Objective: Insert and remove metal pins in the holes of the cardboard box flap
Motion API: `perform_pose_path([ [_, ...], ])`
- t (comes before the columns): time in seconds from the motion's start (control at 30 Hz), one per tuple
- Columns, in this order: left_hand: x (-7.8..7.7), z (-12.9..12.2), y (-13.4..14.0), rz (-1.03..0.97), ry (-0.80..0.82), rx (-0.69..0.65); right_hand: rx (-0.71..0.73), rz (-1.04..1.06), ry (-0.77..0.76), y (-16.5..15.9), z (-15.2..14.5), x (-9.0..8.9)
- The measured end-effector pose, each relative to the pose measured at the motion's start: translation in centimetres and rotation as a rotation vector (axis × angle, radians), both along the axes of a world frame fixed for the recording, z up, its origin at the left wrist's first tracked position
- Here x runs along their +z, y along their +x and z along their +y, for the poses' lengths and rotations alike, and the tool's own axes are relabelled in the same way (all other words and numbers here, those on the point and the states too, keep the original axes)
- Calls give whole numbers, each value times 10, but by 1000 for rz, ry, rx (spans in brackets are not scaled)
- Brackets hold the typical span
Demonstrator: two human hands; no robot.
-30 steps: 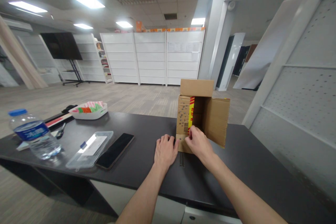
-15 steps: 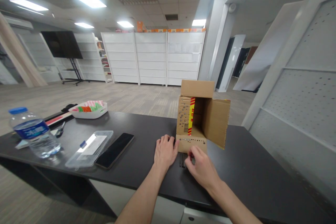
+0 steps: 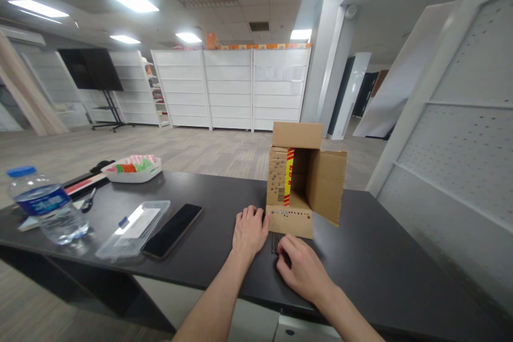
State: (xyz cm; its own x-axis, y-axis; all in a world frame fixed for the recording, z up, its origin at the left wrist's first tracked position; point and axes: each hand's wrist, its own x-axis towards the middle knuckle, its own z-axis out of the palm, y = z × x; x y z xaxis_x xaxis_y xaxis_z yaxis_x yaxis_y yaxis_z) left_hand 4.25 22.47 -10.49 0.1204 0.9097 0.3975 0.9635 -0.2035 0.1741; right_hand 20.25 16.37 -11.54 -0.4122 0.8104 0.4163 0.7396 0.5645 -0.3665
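Note:
A cardboard box (image 3: 276,176) stands on the dark table with its open side toward me. Its front flap (image 3: 290,227) hangs low, with a row of small holes and a few metal heads in it. My left hand (image 3: 250,228) lies palm down at the flap's left edge, fingers spread and fingertips by the cardboard. Several thin dark nail-like rods (image 3: 274,243) lie side by side on the table below the flap. Right against them is my right hand (image 3: 300,264), fingers curled toward the thumb; what its fingertips hold, if anything, is hidden.
Left of my hands lie a black phone (image 3: 173,231) and a clear plastic case (image 3: 134,230). A water bottle (image 3: 48,208) stands at the far left. Behind is a white basket (image 3: 132,177) of colourful packets. A perforated panel (image 3: 460,144) rises to the right.
My right hand has come down and slightly toward me, away from the flap to the rods on the table. My left hand stays by the box. The view has shifted slightly.

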Motion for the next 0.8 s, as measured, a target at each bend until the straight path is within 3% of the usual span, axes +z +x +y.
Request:
perform_pose_path([
  [0.2, 0, 0, 0, 2, 2, -1, -61, 43, -7, 0, 4, 1],
  [0.5, 2, -1, 0, -3, 1, -3, -283, 418, -165, 5, 42, 9],
  [0.8, 2, 0, 0, -7, -13, 3, -407, 295, -151, 1, 66, 14],
])
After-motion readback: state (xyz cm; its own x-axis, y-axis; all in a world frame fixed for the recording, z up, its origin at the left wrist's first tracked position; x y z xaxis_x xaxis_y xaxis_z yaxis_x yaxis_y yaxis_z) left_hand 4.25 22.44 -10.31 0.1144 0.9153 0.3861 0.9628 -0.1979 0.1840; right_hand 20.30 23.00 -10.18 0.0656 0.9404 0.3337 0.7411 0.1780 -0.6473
